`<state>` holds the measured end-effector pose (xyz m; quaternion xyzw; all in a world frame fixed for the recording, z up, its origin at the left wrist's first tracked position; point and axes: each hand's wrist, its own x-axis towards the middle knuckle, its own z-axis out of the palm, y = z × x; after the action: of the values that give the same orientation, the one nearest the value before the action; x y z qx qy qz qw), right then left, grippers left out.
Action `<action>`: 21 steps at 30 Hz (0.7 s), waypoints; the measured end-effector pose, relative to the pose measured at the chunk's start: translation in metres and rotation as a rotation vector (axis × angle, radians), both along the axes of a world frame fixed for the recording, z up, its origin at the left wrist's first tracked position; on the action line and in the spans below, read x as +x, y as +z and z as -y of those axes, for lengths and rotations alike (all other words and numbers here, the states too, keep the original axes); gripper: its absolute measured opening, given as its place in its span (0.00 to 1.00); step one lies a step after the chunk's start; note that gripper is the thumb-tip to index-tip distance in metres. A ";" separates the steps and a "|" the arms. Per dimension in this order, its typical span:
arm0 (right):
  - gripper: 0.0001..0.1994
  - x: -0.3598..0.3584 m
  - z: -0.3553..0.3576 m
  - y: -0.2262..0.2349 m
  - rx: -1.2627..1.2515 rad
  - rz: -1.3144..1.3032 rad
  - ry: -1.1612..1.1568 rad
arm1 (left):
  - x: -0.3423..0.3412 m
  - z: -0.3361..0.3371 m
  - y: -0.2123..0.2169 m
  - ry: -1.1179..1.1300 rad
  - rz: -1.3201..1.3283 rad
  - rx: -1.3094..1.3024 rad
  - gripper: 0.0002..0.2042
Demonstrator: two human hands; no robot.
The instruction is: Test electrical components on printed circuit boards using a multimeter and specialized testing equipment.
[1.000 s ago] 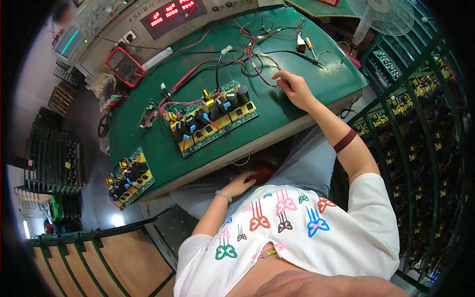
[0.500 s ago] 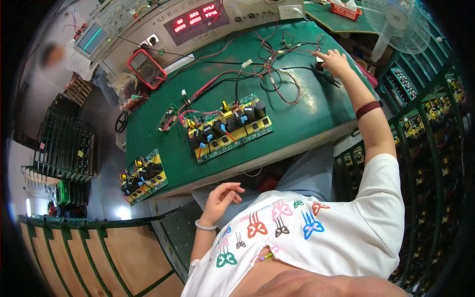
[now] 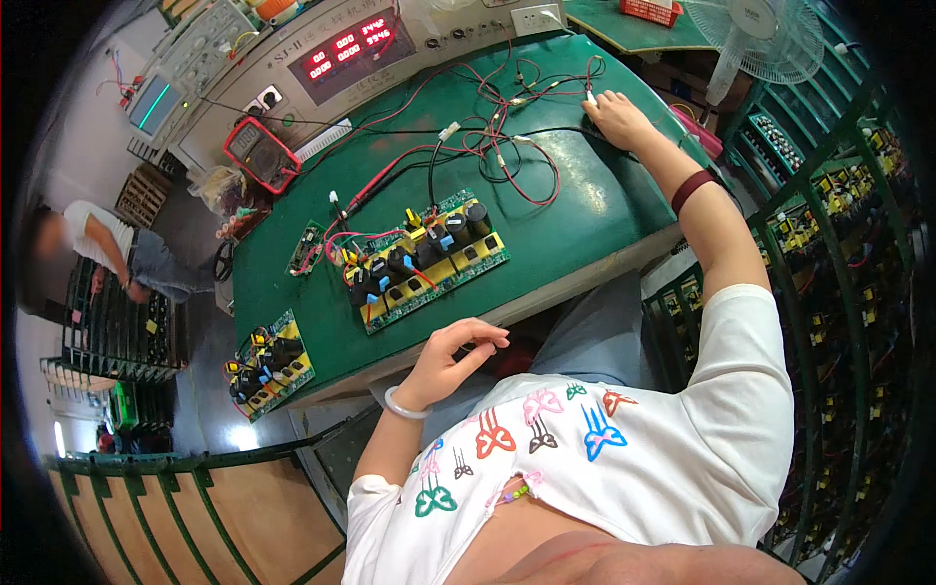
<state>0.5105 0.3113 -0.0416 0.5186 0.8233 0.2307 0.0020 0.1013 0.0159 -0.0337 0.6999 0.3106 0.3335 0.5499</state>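
My right hand [image 3: 620, 121] is at the far right of the green tabletop, its fingers curled down over the end of a black cable. A small white piece [image 3: 590, 98] pokes out at the fingertips; the rest of what it grips is hidden. My left hand [image 3: 456, 359] hovers before the table's front edge, loosely bent, thumb apart from the fingers, holding nothing. Beyond it lies a long circuit board [image 3: 421, 259] with black capacitors and yellow parts. Red and black test leads [image 3: 499, 146] tangle across the table's middle, and a small board [image 3: 306, 248] is wired beside the long one.
A second populated board [image 3: 273, 366] sits at the table's left front corner. A red multimeter [image 3: 261, 154] leans near a test console [image 3: 439, 63] with a red digital display. Racks of boards [image 3: 838, 292] stand on the right, a fan [image 3: 756, 39] behind them. Another person [image 3: 102, 234] is at the left.
My right hand has closed down at the table's right end, where its fingers were more outstretched. My left hand has risen slightly towards the table edge. The other person has shifted and bent forward.
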 end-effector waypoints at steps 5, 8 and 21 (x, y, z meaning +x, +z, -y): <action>0.14 -0.010 0.006 0.010 -0.049 0.020 -0.074 | 0.008 0.006 0.004 -0.023 -0.031 0.035 0.12; 0.20 -0.035 0.025 0.037 -0.218 -0.030 -0.362 | 0.006 0.012 -0.003 0.004 0.001 -0.009 0.11; 0.09 -0.019 0.038 0.072 -0.787 -0.519 -0.154 | 0.042 -0.014 0.008 -0.126 -0.026 0.267 0.11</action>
<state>0.4919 0.2731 0.0305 0.5786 0.7805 -0.2367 0.0097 0.1431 0.0297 -0.0260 0.7891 0.2261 0.3278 0.4677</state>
